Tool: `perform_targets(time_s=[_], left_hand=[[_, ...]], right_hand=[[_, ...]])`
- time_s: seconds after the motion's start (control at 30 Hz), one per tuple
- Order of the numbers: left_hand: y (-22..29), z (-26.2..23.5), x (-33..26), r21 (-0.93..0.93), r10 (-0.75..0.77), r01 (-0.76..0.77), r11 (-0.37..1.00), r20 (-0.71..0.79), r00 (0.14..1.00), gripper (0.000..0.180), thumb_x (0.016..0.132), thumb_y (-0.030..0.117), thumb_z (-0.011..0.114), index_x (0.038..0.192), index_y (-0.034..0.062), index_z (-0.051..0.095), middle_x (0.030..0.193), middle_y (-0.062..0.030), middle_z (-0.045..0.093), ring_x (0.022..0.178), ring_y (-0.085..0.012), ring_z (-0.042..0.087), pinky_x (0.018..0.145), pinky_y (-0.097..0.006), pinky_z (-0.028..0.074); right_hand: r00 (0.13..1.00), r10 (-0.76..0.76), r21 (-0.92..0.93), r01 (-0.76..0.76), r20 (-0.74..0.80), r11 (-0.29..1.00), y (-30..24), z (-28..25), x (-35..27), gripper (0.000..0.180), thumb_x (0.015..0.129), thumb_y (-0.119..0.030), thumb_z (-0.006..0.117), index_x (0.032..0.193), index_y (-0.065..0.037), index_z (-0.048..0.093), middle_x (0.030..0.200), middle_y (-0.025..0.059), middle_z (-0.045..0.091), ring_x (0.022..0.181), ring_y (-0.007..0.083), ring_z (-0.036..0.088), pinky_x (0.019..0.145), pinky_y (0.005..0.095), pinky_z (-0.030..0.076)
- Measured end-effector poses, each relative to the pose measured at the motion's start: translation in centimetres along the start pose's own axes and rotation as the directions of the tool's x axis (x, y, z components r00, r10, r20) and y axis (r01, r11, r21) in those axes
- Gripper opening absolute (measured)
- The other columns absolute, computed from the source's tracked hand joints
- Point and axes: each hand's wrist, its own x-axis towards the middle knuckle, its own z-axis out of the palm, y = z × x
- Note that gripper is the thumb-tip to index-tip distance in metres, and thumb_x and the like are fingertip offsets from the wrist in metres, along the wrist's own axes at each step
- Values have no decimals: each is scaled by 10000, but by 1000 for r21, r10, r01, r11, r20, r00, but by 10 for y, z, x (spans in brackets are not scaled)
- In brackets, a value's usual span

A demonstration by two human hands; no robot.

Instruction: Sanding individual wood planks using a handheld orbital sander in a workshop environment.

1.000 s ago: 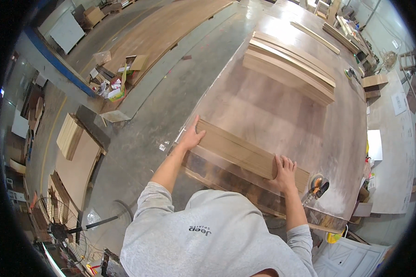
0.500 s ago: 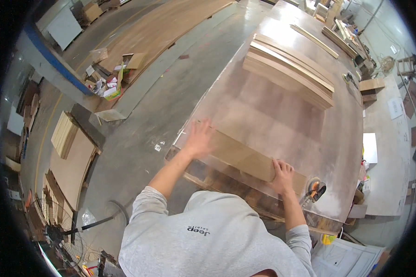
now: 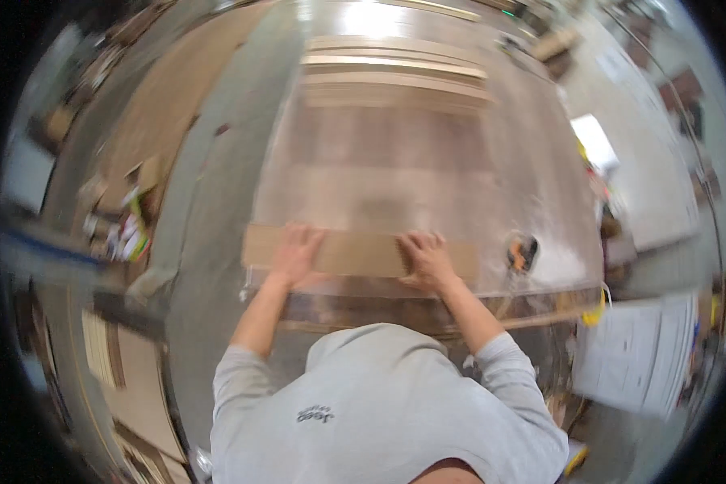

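Left hand (image 3: 297, 256) lies on a long, probably stiff, light-brown wooden board (image 3: 359, 254), grip unclear; right hand (image 3: 429, 260) clasps its edges, likely the best hold.

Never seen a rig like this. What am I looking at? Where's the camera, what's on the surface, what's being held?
There is no robot here: the hands are a person's own bare hands. The view comes from the left one of two fisheye cameras worn on the head, looking down, so straight edges bend near the rim. The grey top at the bottom is the wearer's.

In front is a large brown work surface. On it lie a stack of long wooden strips at the far side and an orange-and-black hand tool at the right, perhaps a sander.

The left hand and right hand both rest on a long, light-brown board at the near edge. Blur hides how firmly they grip it.
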Motion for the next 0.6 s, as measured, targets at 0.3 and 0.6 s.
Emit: perform_targets(time_s=[0.3,0.6], left_hand=[[4,-2,2,28,60,-58,998,-43,997,1156,561,591,909,1545,163,478,1445,-221,422,1373,-454,368,1229,-599,259],[10,-11,1,22,-14,12,1000,71,997,1149,591,509,904,1569,149,419,1453,-208,409,1401,-456,322,1207,-581,296]], right_hand=[[742,670,244,-644,-33,725,80,-12,-103,713,995,-474,602,1614,-186,396,1628,160,433,1507,377,383,1254,570,199],[614,753,473,-605,-237,641,46,52,-118,831,1009,-404,639,1628,6,265,1625,229,417,1558,381,302,1270,597,87]])
